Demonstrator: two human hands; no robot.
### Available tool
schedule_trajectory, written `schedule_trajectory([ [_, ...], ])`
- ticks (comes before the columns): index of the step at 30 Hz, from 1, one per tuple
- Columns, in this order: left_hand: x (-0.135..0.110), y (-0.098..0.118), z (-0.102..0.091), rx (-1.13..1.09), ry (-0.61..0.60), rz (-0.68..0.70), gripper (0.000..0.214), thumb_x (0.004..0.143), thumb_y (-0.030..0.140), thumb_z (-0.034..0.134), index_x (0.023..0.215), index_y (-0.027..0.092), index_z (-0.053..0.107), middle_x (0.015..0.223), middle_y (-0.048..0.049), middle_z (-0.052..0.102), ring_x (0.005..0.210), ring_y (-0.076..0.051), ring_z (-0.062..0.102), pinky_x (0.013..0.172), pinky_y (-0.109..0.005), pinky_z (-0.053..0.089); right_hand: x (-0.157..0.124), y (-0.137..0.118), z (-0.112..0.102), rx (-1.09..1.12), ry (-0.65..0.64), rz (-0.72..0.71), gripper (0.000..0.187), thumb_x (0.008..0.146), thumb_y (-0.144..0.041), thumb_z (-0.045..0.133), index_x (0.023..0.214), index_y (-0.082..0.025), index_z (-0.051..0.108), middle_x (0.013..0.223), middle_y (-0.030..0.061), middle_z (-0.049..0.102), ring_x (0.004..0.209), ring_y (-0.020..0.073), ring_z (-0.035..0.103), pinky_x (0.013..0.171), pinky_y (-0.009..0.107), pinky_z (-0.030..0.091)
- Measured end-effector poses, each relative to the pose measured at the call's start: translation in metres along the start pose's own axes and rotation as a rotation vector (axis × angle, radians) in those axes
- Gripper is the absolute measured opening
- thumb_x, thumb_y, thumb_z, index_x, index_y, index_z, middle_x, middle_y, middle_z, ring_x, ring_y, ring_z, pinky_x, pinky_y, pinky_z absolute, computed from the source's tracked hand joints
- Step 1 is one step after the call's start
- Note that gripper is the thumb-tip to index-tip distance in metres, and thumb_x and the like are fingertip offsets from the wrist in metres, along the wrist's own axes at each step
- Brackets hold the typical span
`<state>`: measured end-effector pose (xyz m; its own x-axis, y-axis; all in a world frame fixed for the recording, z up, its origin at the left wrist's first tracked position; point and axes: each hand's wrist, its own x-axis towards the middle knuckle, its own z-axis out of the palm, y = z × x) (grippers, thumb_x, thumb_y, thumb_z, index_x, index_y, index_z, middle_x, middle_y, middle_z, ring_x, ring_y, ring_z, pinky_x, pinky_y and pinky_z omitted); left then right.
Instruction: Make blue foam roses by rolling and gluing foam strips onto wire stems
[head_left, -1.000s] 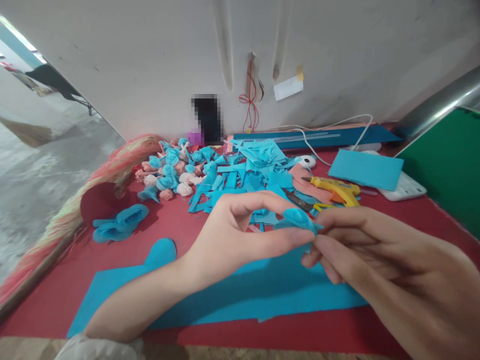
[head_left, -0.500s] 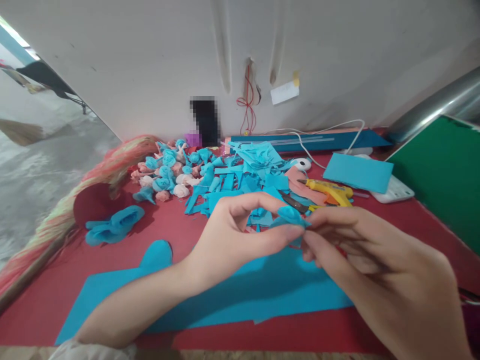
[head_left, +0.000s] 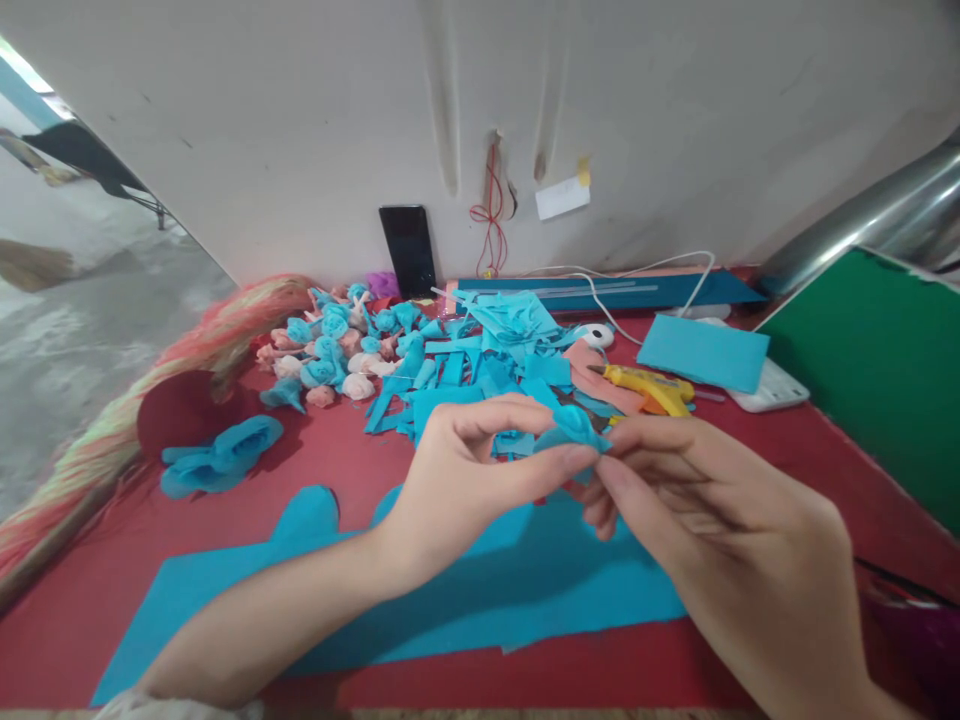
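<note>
A small blue crepe-paper flower (head_left: 574, 425) is pinched between my two hands above the table. My left hand (head_left: 480, 470) holds its left side between thumb and forefinger. At its lower right edge, the thumb and fingertips of my right hand (head_left: 697, 510) press the paper. Below both hands lies a large blue paper sheet (head_left: 450, 610), partly covered by my left forearm. Just behind the hands is a heap of blue paper scraps (head_left: 480, 360). A yellow glue gun (head_left: 652, 388) rests to the right of the heap, with scissors partly hidden beside it.
Finished blue, pink and white paper flowers (head_left: 330, 345) are piled at the back left. A larger blue flower (head_left: 221, 455) lies near a broom (head_left: 180, 370). A phone (head_left: 409, 250) leans on the wall. A folded blue paper (head_left: 705, 350) and a green board (head_left: 877, 380) are at right.
The view has shifted slightly, so most things appear a little further left. Both hands keep their pinch on the flower, and the right hand's fingers have moved slightly against its edge.
</note>
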<state>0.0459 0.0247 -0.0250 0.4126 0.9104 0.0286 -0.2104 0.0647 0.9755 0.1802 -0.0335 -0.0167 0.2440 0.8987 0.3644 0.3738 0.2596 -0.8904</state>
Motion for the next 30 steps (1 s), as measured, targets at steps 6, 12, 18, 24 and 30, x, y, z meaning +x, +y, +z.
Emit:
schedule_trajectory([
  [6, 0.001, 0.002, 0.0, -0.056, 0.028, 0.006, 0.01, 0.061, 0.023, 0.077, 0.058, 0.021, 0.067, 0.065, 0.002, 0.057, 0.063, -0.011, 0.054, 0.048, -0.02, 0.044, 0.003, 0.0, -0.004, -0.123, 0.048, -0.077, 0.002, 0.079, -0.028, 0.059, 0.077, -0.029, 0.059, 0.059, -0.0081, 0.064, 0.047, 0.0095, 0.061, 0.045, 0.017, 0.051],
  [12, 0.004, 0.003, 0.0, -0.138, 0.139, -0.064, 0.015, 0.052, 0.016, 0.08, 0.056, 0.021, 0.066, 0.065, 0.0042, 0.059, 0.066, -0.01, 0.055, 0.059, -0.021, 0.045, 0.03, 0.027, -0.044, -0.584, 0.232, 0.004, 0.012, 0.084, -0.034, 0.052, 0.086, -0.026, 0.061, 0.08, 0.0012, 0.065, 0.072, 0.0169, 0.062, 0.067, 0.029, 0.052],
  [18, 0.011, -0.002, -0.002, -0.189, 0.167, -0.145, 0.021, 0.049, 0.024, 0.083, 0.058, 0.02, 0.065, 0.058, 0.0059, 0.057, 0.058, -0.008, 0.053, 0.055, -0.02, 0.044, 0.039, 0.126, -0.087, -0.872, 0.088, 0.314, 0.022, 0.088, -0.03, 0.056, 0.104, -0.015, 0.058, 0.104, 0.0058, 0.06, 0.09, 0.0183, 0.059, 0.078, 0.039, 0.05],
  [24, 0.015, -0.005, -0.001, -0.18, 0.168, -0.228, 0.021, 0.05, 0.027, 0.084, 0.061, 0.021, 0.066, 0.055, 0.0061, 0.058, 0.058, -0.007, 0.054, 0.052, -0.018, 0.044, 0.045, 0.173, -0.099, -0.843, -0.098, 0.535, 0.025, 0.089, -0.033, 0.053, 0.109, -0.019, 0.057, 0.113, 0.0065, 0.058, 0.094, 0.0192, 0.059, 0.08, 0.039, 0.051],
  [30, 0.012, -0.002, 0.0, -0.137, 0.174, -0.19, 0.019, 0.052, 0.027, 0.083, 0.061, 0.021, 0.067, 0.066, 0.0055, 0.058, 0.059, -0.006, 0.052, 0.049, -0.016, 0.043, 0.062, 0.181, -0.092, -0.665, -0.149, 0.622, 0.028, 0.088, -0.033, 0.054, 0.112, -0.017, 0.056, 0.113, 0.007, 0.058, 0.094, 0.0199, 0.059, 0.079, 0.04, 0.051],
])
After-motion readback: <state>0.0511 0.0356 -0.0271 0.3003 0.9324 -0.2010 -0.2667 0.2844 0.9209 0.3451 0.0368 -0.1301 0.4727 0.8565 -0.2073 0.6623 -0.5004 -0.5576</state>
